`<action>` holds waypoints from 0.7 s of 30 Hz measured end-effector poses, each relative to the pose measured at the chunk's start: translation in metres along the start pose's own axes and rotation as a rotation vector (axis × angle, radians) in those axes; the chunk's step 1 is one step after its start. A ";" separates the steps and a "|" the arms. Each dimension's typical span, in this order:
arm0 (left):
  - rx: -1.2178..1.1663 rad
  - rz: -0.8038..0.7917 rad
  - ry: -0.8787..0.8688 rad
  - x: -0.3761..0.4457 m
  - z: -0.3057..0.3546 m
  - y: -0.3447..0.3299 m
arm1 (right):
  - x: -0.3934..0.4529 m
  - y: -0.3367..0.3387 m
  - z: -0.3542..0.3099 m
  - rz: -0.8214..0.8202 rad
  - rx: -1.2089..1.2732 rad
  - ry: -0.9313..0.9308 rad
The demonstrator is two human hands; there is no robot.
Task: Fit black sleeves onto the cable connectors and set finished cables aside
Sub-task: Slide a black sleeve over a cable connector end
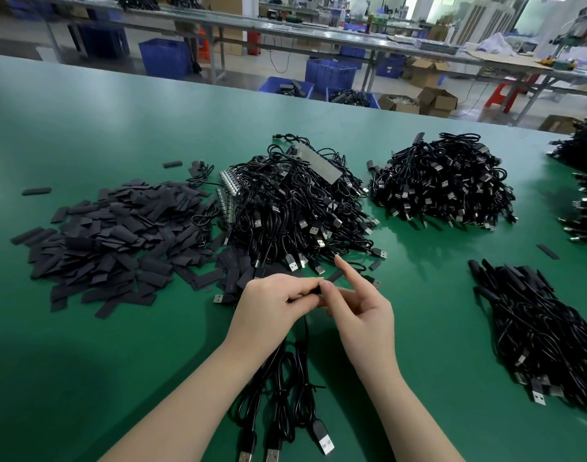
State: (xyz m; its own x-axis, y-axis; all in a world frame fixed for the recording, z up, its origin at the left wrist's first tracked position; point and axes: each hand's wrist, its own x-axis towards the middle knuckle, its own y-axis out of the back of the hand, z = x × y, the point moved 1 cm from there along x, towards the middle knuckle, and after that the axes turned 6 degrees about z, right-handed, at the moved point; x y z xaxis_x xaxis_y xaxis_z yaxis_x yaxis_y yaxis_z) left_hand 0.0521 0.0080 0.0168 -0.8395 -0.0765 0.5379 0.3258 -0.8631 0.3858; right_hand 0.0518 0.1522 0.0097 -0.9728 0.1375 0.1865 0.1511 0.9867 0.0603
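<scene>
While both hands meet at table centre, left hand (pixel 272 300) pinches a cable end and right hand (pixel 358 305) pinches a black sleeve (pixel 333 277), its long axis running up-right from the fingers. Left to right: one sleeve heap (pixel 118 235), two unsleeved cable heaps (pixel 295 201), one finished stack (pixel 538 331); three cables (pixel 285 401) hang below.

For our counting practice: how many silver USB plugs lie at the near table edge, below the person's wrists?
3: left plug and middle plug at the frame's bottom, cut off; right plug angled beside them. More may be hidden under the arms.
</scene>
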 end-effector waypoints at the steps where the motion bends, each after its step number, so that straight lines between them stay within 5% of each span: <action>1: -0.005 0.007 0.009 0.000 0.000 0.000 | 0.000 0.001 0.001 0.003 -0.022 0.016; 12: 0.046 0.051 0.045 0.001 -0.009 0.002 | -0.001 -0.002 0.004 -0.041 -0.134 -0.041; 21: 0.200 -0.146 0.008 0.003 -0.014 0.001 | 0.005 0.005 0.001 0.085 0.021 -0.135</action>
State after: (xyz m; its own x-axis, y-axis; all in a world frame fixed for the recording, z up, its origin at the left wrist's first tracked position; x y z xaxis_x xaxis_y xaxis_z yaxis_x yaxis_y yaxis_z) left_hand 0.0438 -0.0001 0.0087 -0.8872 0.0376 0.4599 0.2795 -0.7492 0.6005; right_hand 0.0479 0.1580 0.0094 -0.9716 0.2297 0.0560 0.2316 0.9724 0.0291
